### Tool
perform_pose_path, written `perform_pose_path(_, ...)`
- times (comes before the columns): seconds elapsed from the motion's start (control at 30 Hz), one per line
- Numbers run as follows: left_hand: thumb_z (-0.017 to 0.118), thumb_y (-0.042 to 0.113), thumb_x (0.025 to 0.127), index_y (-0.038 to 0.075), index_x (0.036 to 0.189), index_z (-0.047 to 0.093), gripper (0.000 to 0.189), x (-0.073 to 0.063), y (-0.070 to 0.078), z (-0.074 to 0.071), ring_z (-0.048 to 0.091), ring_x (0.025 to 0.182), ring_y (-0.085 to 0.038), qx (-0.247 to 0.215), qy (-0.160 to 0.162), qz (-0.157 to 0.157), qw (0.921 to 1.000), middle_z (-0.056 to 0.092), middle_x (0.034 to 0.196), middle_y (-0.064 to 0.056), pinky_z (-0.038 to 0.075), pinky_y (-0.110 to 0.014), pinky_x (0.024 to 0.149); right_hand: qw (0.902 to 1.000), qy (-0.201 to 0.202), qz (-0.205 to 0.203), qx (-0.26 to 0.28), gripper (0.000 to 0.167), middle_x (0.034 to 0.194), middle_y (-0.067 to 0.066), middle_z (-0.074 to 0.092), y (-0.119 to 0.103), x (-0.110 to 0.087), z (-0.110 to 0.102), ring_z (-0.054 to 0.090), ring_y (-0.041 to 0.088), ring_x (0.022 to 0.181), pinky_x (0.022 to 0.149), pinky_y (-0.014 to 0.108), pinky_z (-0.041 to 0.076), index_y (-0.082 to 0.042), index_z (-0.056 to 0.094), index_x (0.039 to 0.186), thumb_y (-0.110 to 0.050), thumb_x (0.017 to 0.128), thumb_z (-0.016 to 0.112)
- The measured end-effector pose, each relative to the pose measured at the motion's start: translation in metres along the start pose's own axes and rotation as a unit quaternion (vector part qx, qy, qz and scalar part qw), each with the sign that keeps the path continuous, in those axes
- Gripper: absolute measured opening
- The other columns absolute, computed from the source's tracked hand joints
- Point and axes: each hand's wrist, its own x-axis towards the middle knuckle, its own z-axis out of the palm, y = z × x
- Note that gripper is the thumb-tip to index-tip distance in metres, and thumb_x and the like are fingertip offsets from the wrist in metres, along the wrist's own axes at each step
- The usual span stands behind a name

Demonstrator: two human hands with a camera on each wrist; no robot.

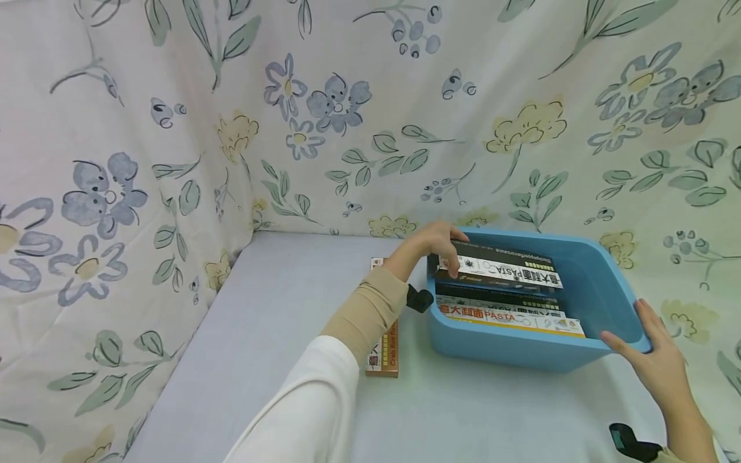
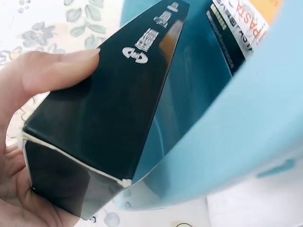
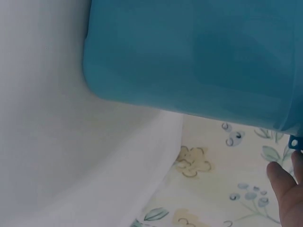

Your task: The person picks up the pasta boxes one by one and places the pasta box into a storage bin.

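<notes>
My left hand (image 1: 431, 247) grips a black pasta box (image 1: 506, 267) by its left end, at the left side of a blue plastic bin (image 1: 503, 357). In the left wrist view the thumb lies along one face of the dark box (image 2: 109, 109), with the other fingers under it; the box slants over the bin's rim. Below it in the bin lie another dark pasta box (image 1: 498, 301) and a white pasta box (image 1: 509, 318) with orange edging. My right hand (image 1: 657, 350) holds the bin's right front corner, thumb on the rim and fingers around the outside.
A brown-orange box (image 1: 390, 354) lies on the white table (image 1: 278, 302) left of the bin, partly hidden by my left forearm. Flowered curtain cloth (image 1: 370, 116) hangs behind the table and along its left side, close to the bin's back.
</notes>
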Motion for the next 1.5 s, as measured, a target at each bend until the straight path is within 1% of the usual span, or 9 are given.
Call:
perform_pose_path(0.17, 0.084, 0.002, 0.068, 0.016, 0.136, 0.059, 0.073, 0.011, 0.007, 0.0, 0.048, 0.127, -0.023, 0.046, -0.018, -0.022, 0.9985, 0.047, 0.146, -0.004, 0.052, -0.028, 0.082, 1.0, 0.0, 0.001, 0.003, 0.09, 0.16, 0.018, -0.006, 0.001, -0.001, 0.0, -0.001, 0.055, 0.139, 0.097, 0.078, 0.013, -0.011, 0.001, 0.156, -0.036, 0.093, 0.06)
perform_pose_path(0.27, 0.084, 0.003, 0.068, 0.017, 0.135, 0.059, 0.072, 0.017, 0.01, 0.003, 0.049, 0.126, -0.022, 0.063, -0.025, -0.028, 0.9973, 0.048, 0.145, -0.003, 0.053, -0.026, 0.077, 1.0, 0.0, 0.001, 0.005, 0.09, 0.16, 0.018, -0.006, 0.001, -0.001, 0.0, -0.002, 0.054, 0.14, 0.097, 0.078, 0.013, -0.01, 0.001, 0.156, -0.036, 0.093, 0.06)
perform_pose_path(0.4, 0.084, 0.004, 0.069, 0.017, 0.132, 0.062, 0.068, 0.024, 0.013, 0.01, 0.054, 0.116, -0.019, 0.073, -0.026, -0.033, 0.9965, 0.052, 0.142, -0.002, 0.052, -0.023, 0.068, 1.0, -0.002, 0.001, 0.002, 0.09, 0.16, 0.018, -0.006, 0.001, -0.001, 0.0, -0.001, 0.055, 0.139, 0.096, 0.078, 0.014, -0.011, 0.001, 0.156, -0.037, 0.093, 0.06)
perform_pose_path(0.47, 0.084, 0.003, 0.069, 0.016, 0.131, 0.063, 0.067, 0.027, 0.016, 0.014, 0.055, 0.112, -0.017, 0.073, -0.025, -0.037, 0.9963, 0.053, 0.14, -0.002, 0.052, -0.023, 0.067, 1.0, -0.002, 0.0, 0.0, 0.091, 0.16, 0.017, -0.006, 0.001, -0.001, -0.001, -0.001, 0.056, 0.139, 0.096, 0.078, 0.014, -0.011, 0.001, 0.156, -0.037, 0.093, 0.06)
perform_pose_path(0.53, 0.084, 0.005, 0.069, 0.017, 0.13, 0.064, 0.066, 0.031, 0.018, 0.017, 0.056, 0.111, -0.016, 0.082, -0.027, -0.044, 0.9953, 0.054, 0.139, 0.0, 0.052, -0.022, 0.068, 1.0, -0.003, -0.001, -0.001, 0.091, 0.16, 0.017, -0.006, 0.002, -0.001, -0.002, -0.001, 0.056, 0.139, 0.096, 0.078, 0.014, -0.012, 0.001, 0.156, -0.037, 0.093, 0.06)
perform_pose_path(0.8, 0.085, 0.013, 0.071, 0.024, 0.133, 0.061, 0.068, 0.042, 0.029, 0.027, 0.055, 0.117, -0.017, 0.12, -0.045, -0.071, 0.9892, 0.049, 0.142, 0.002, 0.053, -0.025, 0.075, 1.0, -0.005, -0.002, 0.001, 0.091, 0.161, 0.016, -0.005, 0.003, -0.002, -0.002, -0.001, 0.055, 0.139, 0.096, 0.078, 0.014, -0.012, 0.002, 0.156, -0.038, 0.092, 0.061)
perform_pose_path(1.1, 0.085, 0.018, 0.072, 0.025, 0.138, 0.056, 0.072, 0.047, 0.036, 0.033, 0.054, 0.118, -0.015, 0.156, -0.049, -0.057, 0.9849, 0.051, 0.14, 0.005, 0.052, -0.023, 0.074, 0.9999, -0.004, -0.011, 0.008, 0.09, 0.161, 0.018, -0.004, 0.002, -0.001, 0.0, -0.001, 0.055, 0.139, 0.096, 0.079, 0.013, -0.011, 0.003, 0.156, -0.035, 0.093, 0.061)
perform_pose_path(1.3, 0.085, 0.017, 0.071, 0.023, 0.137, 0.057, 0.072, 0.047, 0.038, 0.034, 0.056, 0.115, -0.016, 0.144, -0.054, -0.05, 0.9868, 0.053, 0.139, 0.003, 0.052, -0.023, 0.071, 0.9999, -0.002, -0.011, 0.007, 0.09, 0.16, 0.018, -0.004, 0.002, -0.003, 0.0, -0.001, 0.055, 0.14, 0.096, 0.079, 0.013, -0.011, 0.003, 0.156, -0.035, 0.092, 0.061)
perform_pose_path(1.5, 0.085, 0.014, 0.072, 0.02, 0.138, 0.056, 0.072, 0.048, 0.038, 0.035, 0.053, 0.12, -0.019, 0.125, -0.054, -0.045, 0.9896, 0.051, 0.14, 0.0, 0.052, -0.025, 0.075, 1.0, 0.001, -0.009, 0.005, 0.09, 0.161, 0.017, -0.004, 0.002, -0.003, -0.002, -0.002, 0.054, 0.14, 0.096, 0.079, 0.013, -0.013, 0.003, 0.156, -0.036, 0.092, 0.061)
